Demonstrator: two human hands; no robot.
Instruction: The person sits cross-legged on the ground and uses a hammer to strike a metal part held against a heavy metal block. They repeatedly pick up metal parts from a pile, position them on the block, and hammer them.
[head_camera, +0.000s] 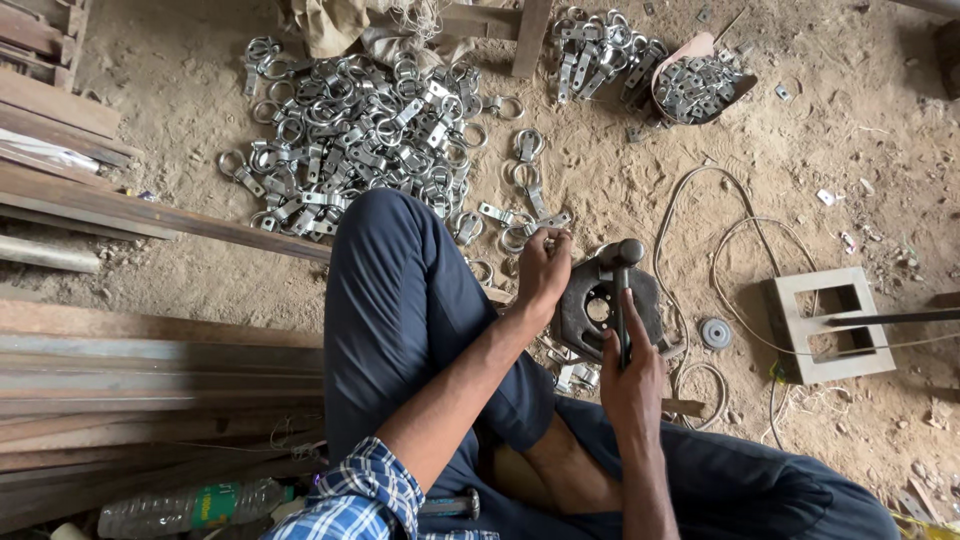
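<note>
My left hand is closed on a small silver metal ring clamp, held just left of a dark round iron block on the dirt floor. My right hand grips the handle of a hammer, whose head rests over the top edge of that block. A large heap of the same silver ring clamps lies on the ground beyond my knee. My leg in dark blue trousers is bent between the heap and me.
A second pile of clamps and a cardboard tray with more clamps lie at the top. Wooden planks are stacked at left. A grey hollow block, white cables, a small disc and a plastic bottle lie around.
</note>
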